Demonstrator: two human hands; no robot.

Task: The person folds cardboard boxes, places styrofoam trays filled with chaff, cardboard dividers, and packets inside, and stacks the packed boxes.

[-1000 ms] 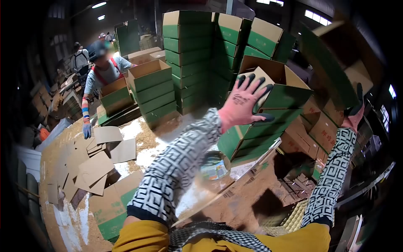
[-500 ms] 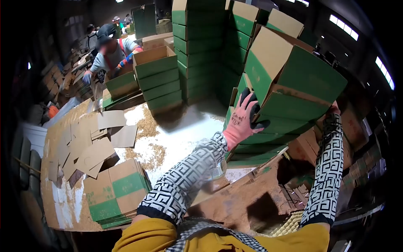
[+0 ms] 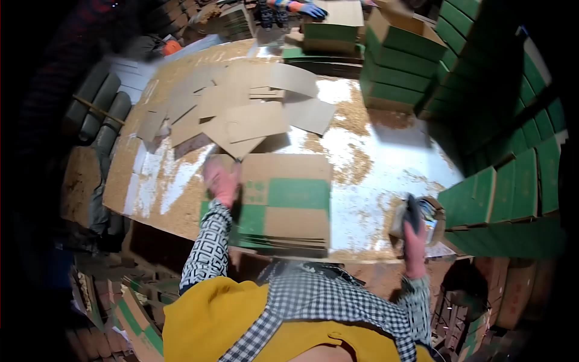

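Observation:
A stack of flattened cardboard boxes (image 3: pixel 295 199), brown with green panels, lies at the table's near edge. At its upper left side is my left hand (image 3: pixel 222 181) in a pink glove, blurred, fingers apparently stretched out; whether it touches the cardboard I cannot tell. My right hand (image 3: pixel 414 235), gloved in pink with dark fingertips, is seen edge-on with its fingers extended. Just beside it stands a small round container (image 3: pixel 439 218) with small items inside, too blurred to name. Neither hand visibly holds anything.
Loose cardboard sheets (image 3: pixel 256 120) are spread over the sawdust-strewn table (image 3: pixel 386 160). Stacked green boxes (image 3: pixel 491 199) stand at the right, more boxes (image 3: pixel 398 66) at the back. Beyond the table, a co-worker's gloved hand (image 3: pixel 312 10) rests by a box. Grey rolls (image 3: pixel 99 114) lie at left.
My view has swung left and down. Both hands have come away from the tall box stack at the right: the left is now by the flattened boxes, the right near the small container.

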